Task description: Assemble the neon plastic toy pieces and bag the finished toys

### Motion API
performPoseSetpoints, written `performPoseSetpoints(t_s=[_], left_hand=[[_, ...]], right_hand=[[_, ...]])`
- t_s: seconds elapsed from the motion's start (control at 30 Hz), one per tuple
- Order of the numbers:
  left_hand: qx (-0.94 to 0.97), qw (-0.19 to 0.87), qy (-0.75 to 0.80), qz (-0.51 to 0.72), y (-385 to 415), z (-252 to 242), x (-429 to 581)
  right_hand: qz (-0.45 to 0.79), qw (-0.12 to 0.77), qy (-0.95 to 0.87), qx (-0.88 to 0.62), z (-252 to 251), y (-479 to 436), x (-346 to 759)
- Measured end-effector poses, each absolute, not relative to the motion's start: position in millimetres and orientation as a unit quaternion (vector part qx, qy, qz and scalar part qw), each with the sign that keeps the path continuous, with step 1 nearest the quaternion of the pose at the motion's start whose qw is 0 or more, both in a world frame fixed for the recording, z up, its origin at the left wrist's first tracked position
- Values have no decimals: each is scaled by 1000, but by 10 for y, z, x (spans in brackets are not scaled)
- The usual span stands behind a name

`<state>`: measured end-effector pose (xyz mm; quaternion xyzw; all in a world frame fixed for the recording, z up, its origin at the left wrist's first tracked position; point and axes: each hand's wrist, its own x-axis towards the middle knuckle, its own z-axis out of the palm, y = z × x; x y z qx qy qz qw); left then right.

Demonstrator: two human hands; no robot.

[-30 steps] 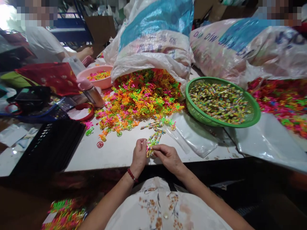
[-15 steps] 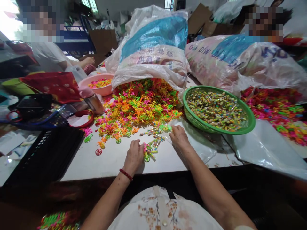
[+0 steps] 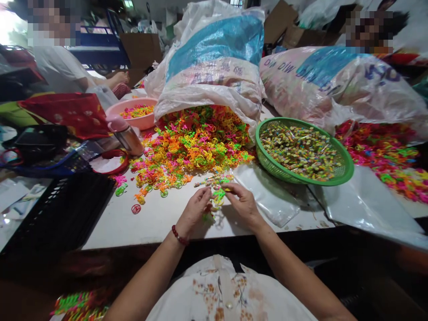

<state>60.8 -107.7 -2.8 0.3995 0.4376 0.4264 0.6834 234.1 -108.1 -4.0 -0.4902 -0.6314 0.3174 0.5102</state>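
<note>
Green-and-yellow plastic pieces (image 3: 219,197) are in the space between the two hands, a little above the white table (image 3: 157,227). Right hand (image 3: 243,204) has its thumb and forefinger brought together, and it pinches these pieces from their right side. Left hand (image 3: 194,210), with a red bead bracelet (image 3: 179,235) on the wrist, is curled narrow at their left; I cannot tell if its fingers grip something also. Just behind the hands lie several small tubes (image 3: 209,180) with coloured contents. Farther back, a large heap of bright plastic pieces (image 3: 197,149) spreads out from the mouth of a white sack (image 3: 207,93) with a blue band. To the right of the heap stands a green basket (image 3: 348,167), filled with many small colourful items, and near it clear plastic bags (image 3: 270,194) lie flat. One red ring-shaped piece (image 3: 136,209) lies alone on the left.
</note>
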Motion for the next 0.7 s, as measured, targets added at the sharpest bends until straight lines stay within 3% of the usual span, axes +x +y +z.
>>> performPoseSetpoints(t_s=[0.1, 0.2, 0.47, 0.7], left_hand=[[352, 742, 391, 416, -1083, -16, 601], [269, 716, 426, 483, -1111, -68, 519], [226, 662, 479, 531, -1143, -173, 384], [328, 597, 497, 538, -1202, -242, 497]], right_hand=[[315, 478, -673, -468, -66, -1124, 2211], [241, 448, -705, -494, -158, -1079, 2298], [96, 210, -819, -525, -416, -1067, 2408], [105, 195, -769, -600, -372, -1068, 2374]])
